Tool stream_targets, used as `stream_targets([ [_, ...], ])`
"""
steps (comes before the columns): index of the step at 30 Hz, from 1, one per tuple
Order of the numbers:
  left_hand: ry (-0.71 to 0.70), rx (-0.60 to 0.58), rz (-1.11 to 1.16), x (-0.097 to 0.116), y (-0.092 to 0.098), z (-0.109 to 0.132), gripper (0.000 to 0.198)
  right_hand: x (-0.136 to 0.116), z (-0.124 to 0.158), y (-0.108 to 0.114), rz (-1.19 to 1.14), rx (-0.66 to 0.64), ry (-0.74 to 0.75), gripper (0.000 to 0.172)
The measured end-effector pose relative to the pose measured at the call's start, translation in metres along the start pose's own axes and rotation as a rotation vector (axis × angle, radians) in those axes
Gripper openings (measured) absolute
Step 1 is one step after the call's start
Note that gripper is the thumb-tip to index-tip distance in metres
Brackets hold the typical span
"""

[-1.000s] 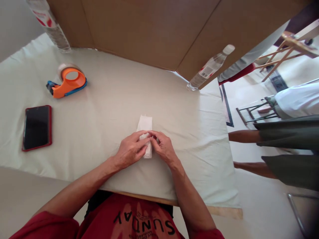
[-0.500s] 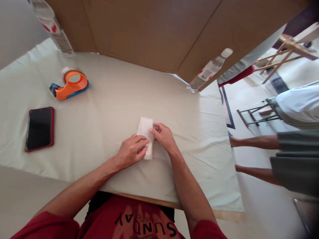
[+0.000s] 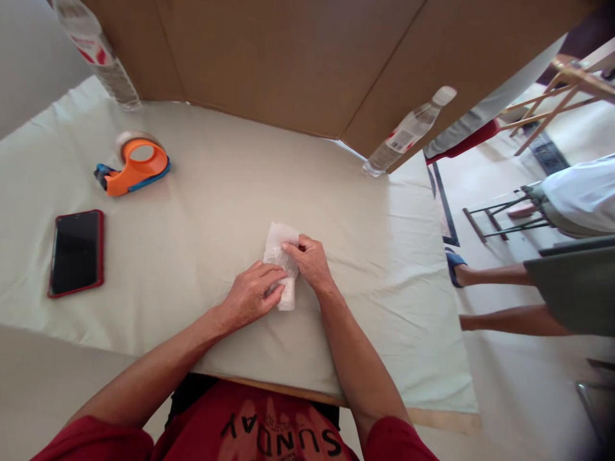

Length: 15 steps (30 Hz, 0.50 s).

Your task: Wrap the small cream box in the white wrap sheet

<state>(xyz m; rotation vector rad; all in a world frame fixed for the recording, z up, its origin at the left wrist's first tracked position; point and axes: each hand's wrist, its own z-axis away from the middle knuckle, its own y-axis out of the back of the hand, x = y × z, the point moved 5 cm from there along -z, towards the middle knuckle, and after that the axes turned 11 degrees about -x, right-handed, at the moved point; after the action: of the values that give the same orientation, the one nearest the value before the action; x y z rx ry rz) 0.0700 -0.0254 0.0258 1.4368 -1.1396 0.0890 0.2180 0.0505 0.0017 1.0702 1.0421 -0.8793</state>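
A narrow, folded white sheet (image 3: 281, 235) lies on the cloth in front of me, its middle bumpy and slightly see-through. I cannot tell whether it is tissue or thin wrapping. From the left, my left hand (image 3: 254, 291) presses its bent fingers and thumb onto the lower half, covering part of it. My right hand (image 3: 310, 259) pinches the upper right edge between thumb and fingers, the thumb lying across the top face. The sheet's lower end shows just below my left fingertips.
At left are a phone (image 3: 77, 253) in a red case and an orange tape dispenser (image 3: 139, 168). Two water bottles (image 3: 98, 54) (image 3: 408, 131) stand by a brown cardboard panel (image 3: 269, 64). A person's legs (image 3: 500, 275) and a stool (image 3: 509, 214) are beyond the table's right edge.
My right thumb and fingers have moved slightly left and up over the sheet, turning its upper part so the bumpy middle shows. My left hand stays nearly still.
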Motion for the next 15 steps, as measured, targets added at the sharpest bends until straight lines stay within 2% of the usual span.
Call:
stream_targets([
  [10,0.018,-0.047,0.006,-0.003,-0.001,-0.001,0.021,0.003,0.003,-0.018,-0.432,-0.007,-0.065,0.027],
  [15,0.008,0.007,-0.059,-0.001,0.001,0.001,0.02,-0.008,0.012,-0.019,-0.502,-0.033,-0.057,0.026],
])
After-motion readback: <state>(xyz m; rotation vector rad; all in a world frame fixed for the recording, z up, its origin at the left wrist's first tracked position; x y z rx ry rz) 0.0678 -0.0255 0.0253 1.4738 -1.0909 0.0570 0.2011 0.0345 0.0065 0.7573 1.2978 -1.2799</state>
